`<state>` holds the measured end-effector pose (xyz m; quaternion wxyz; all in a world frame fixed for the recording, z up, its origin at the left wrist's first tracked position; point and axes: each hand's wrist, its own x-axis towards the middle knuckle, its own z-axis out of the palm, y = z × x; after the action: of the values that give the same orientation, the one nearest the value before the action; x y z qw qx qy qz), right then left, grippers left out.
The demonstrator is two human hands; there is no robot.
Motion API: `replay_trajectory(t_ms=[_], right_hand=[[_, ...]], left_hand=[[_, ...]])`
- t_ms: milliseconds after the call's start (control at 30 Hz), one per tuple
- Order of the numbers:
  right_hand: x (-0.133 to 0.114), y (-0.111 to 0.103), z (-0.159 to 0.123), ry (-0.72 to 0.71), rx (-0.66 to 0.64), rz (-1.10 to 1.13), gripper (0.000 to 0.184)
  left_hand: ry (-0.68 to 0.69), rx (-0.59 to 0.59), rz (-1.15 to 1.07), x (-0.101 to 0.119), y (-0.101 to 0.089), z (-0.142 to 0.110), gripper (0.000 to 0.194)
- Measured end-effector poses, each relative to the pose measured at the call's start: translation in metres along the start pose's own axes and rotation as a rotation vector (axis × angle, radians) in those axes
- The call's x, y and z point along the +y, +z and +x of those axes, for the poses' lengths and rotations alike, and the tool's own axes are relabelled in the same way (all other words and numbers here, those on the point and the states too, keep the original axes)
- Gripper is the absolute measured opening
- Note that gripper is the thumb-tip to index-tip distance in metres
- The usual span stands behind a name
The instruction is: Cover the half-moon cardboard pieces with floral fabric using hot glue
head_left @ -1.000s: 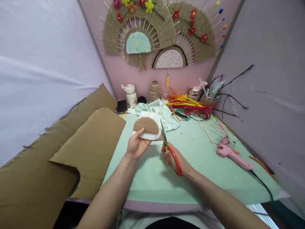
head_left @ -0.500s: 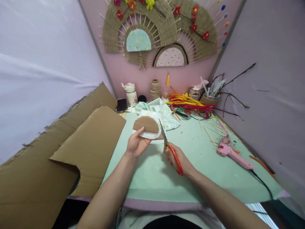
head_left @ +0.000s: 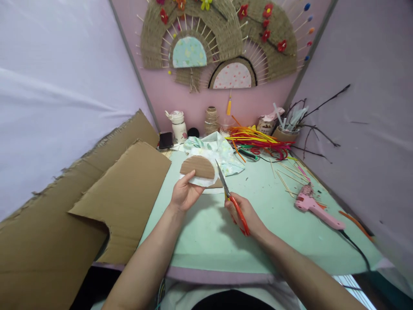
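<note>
The left hand (head_left: 185, 193) gripped cardboard (head_left: 197, 167) and cloth (head_left: 199, 181), thumb on top; the right hand (head_left: 252, 213) grasped scissors (head_left: 230, 197), blades extending beyond it.

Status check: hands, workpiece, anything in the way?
Left hand pinching cardboard half-disc on white fabric. Right hand gripping scissors, tips up beside the fabric. Patterned cloth bunched just behind.

Pink back wall (head_left: 193, 101), pale draped side sheets (head_left: 64, 64), mint-covered table (head_left: 222, 249)
</note>
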<state>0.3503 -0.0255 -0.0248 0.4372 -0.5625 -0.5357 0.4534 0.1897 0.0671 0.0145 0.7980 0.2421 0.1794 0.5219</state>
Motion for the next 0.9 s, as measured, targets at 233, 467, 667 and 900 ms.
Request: replay_trajectory(t_ms=[233, 467, 667, 900], right_hand=[[0.0051, -0.0005, 0.0027, 0.010, 0.024, -0.021, 0.027], [0.0066, 0.0012, 0.0036, 0.003, 0.055, -0.032, 0.026], [0.0090, 0.0018, 0.0042, -0.033, 0.051, -0.029, 0.027], [0.0077, 0.0001, 0.0025, -0.095, -0.030, -0.058, 0.028]], left_hand=[[0.006, 0.005, 0.009, 0.0025, -0.0005, -0.0009, 0.050], [0.001, 0.005, 0.038, 0.0057, -0.0023, -0.0005, 0.050], [0.011, -0.007, 0.062, 0.0066, -0.0046, 0.0000, 0.051], [0.000, -0.004, 0.078, 0.0067, -0.0067, 0.0006, 0.051]])
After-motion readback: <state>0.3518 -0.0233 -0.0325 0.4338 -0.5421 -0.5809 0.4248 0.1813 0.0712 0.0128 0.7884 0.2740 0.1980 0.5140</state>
